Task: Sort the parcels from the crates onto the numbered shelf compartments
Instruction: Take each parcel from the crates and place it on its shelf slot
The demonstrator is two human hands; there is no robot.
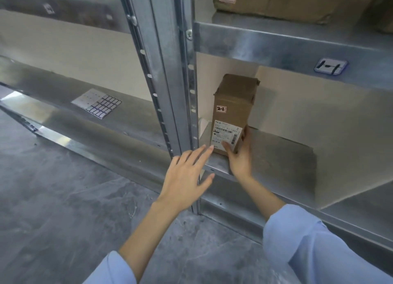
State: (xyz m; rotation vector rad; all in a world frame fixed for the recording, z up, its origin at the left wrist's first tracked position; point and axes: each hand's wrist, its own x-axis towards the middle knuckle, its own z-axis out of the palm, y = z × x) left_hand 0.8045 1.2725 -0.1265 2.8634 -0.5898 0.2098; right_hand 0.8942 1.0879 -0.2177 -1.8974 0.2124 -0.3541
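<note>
Risking a topple of the tall, narrow parcel, standing on end on the shelf just right of the post, through a low grip dragging its base. Gripping its bottom corner farthest from the post with the right hand, thumb on the front face; hovering the left hand before the post, fingers straight and spread, holding nothing.

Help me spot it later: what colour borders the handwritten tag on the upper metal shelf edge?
Blue, around the white handwritten tag; head view.
</note>
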